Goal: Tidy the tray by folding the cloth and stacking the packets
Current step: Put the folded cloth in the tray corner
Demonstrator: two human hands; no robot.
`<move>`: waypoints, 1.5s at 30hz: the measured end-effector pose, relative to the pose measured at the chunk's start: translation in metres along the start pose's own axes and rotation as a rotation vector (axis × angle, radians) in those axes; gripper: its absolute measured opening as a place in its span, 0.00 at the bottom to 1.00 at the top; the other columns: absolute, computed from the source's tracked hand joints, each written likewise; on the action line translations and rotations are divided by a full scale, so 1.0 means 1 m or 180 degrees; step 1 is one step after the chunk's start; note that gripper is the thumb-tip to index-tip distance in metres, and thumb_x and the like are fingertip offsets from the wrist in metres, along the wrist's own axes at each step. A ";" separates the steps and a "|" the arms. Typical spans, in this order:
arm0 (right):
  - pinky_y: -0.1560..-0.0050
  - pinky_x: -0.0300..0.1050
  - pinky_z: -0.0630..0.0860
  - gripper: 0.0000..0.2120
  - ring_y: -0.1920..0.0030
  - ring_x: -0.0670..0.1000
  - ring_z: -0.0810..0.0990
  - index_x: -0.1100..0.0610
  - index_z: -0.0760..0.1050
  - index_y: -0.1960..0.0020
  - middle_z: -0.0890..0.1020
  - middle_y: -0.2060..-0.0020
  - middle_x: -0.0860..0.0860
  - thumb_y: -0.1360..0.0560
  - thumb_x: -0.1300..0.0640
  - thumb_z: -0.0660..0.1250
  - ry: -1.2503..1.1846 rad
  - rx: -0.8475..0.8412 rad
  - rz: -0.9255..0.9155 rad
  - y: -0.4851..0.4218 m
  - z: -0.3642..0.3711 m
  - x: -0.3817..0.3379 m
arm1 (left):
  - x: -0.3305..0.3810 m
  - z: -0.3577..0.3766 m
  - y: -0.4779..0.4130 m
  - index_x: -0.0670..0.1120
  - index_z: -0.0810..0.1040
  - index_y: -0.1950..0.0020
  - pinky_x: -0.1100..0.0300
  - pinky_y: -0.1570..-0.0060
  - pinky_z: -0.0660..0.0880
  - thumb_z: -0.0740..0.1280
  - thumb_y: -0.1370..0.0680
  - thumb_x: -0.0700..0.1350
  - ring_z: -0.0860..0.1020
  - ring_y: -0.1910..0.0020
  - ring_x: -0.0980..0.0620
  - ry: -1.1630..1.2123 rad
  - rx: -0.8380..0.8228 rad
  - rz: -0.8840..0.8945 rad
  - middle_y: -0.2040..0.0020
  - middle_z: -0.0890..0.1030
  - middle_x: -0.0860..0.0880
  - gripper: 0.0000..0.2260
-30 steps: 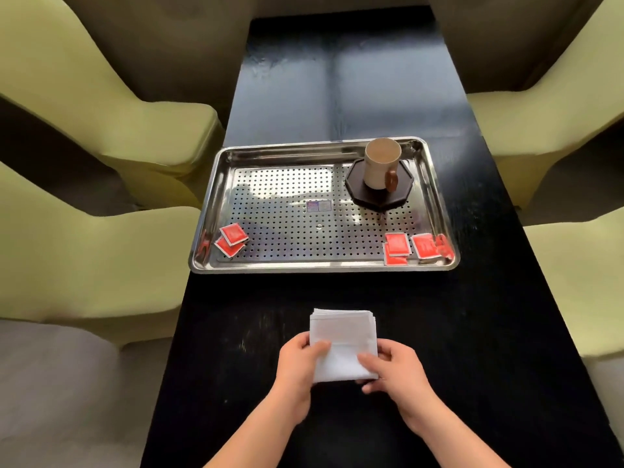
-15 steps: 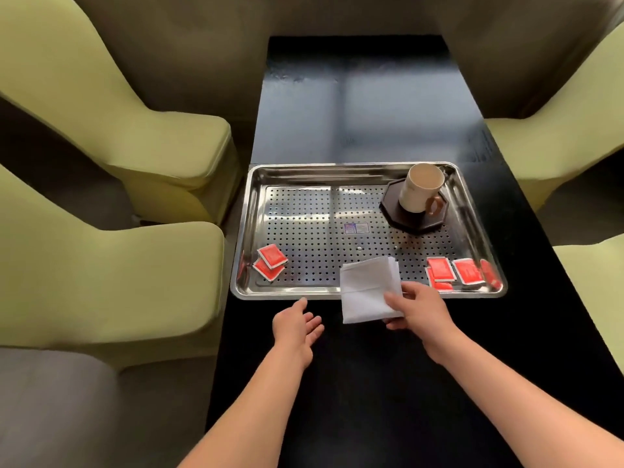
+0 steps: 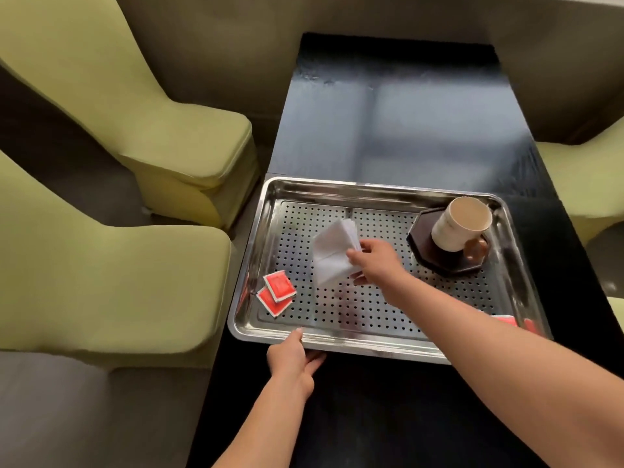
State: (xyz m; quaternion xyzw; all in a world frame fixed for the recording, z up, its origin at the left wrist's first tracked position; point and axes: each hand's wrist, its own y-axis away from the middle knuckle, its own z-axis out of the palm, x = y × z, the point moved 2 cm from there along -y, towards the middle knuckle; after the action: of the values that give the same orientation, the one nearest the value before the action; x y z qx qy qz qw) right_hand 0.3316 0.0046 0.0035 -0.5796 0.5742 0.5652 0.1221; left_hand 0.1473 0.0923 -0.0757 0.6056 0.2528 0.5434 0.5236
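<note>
A steel perforated tray sits on the black table. My right hand holds the folded white cloth above the tray's middle, tilted on edge. Two red packets lie overlapping in the tray's near-left corner. More red packets peek out at the near right, mostly hidden behind my right forearm. My left hand rests at the tray's near rim with the thumb on the edge and the fingers under it.
A cream mug stands on a dark octagonal coaster in the tray's far-right corner. Green upholstered seats flank the black table on the left and right.
My right hand carried the folded cloth from the table in front of the tray to above the tray's middle. My left hand let go of the cloth and went to the tray's near rim.
</note>
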 end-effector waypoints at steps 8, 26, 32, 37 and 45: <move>0.54 0.55 0.84 0.13 0.55 0.57 0.82 0.60 0.75 0.35 0.81 0.48 0.57 0.18 0.57 0.60 0.0040 0.0116 -0.0131 -0.074 0.022 -0.040 | -0.004 -0.003 -0.003 0.36 0.73 0.40 0.46 0.64 0.83 0.64 0.20 0.36 0.82 0.51 0.38 -0.0103 0.0149 0.0258 0.44 0.80 0.34 0.09; 0.41 0.44 0.75 0.13 0.45 0.45 0.80 0.53 0.80 0.38 0.83 0.46 0.45 0.22 0.53 0.69 0.1669 0.0495 -0.0358 0.084 -0.053 0.101 | -0.002 -0.003 -0.002 0.35 0.72 0.37 0.49 0.67 0.83 0.63 0.19 0.35 0.81 0.50 0.41 0.0000 -0.0006 0.0399 0.40 0.78 0.38 0.11; 0.40 0.43 0.73 0.15 0.43 0.48 0.77 0.50 0.79 0.39 0.81 0.46 0.44 0.23 0.47 0.69 0.2548 0.0477 -0.0606 0.124 -0.071 0.140 | -0.003 -0.003 -0.005 0.34 0.71 0.37 0.49 0.66 0.82 0.63 0.19 0.35 0.81 0.51 0.40 -0.0106 0.0002 0.0409 0.38 0.77 0.36 0.12; 0.45 0.42 0.74 0.07 0.48 0.48 0.77 0.51 0.81 0.46 0.80 0.51 0.43 0.23 0.54 0.69 0.2832 0.0419 -0.0811 0.124 -0.071 0.148 | -0.002 -0.002 -0.005 0.33 0.71 0.37 0.44 0.57 0.81 0.63 0.19 0.34 0.80 0.52 0.40 -0.0087 0.0005 0.0420 0.38 0.76 0.35 0.11; 0.48 0.43 0.76 0.08 0.49 0.48 0.77 0.53 0.84 0.46 0.81 0.51 0.45 0.22 0.59 0.69 0.2663 0.0674 -0.0866 0.133 -0.073 0.153 | -0.009 -0.007 0.001 0.35 0.71 0.37 0.43 0.57 0.80 0.63 0.20 0.33 0.80 0.47 0.36 -0.0039 0.0031 0.0406 0.37 0.75 0.33 0.12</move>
State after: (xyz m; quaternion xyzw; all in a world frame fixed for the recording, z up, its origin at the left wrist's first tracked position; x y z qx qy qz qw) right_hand 0.2169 -0.1748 -0.0269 -0.8126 0.5475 0.1992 0.0113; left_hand 0.1377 0.0865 -0.0799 0.6263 0.2132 0.5706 0.4865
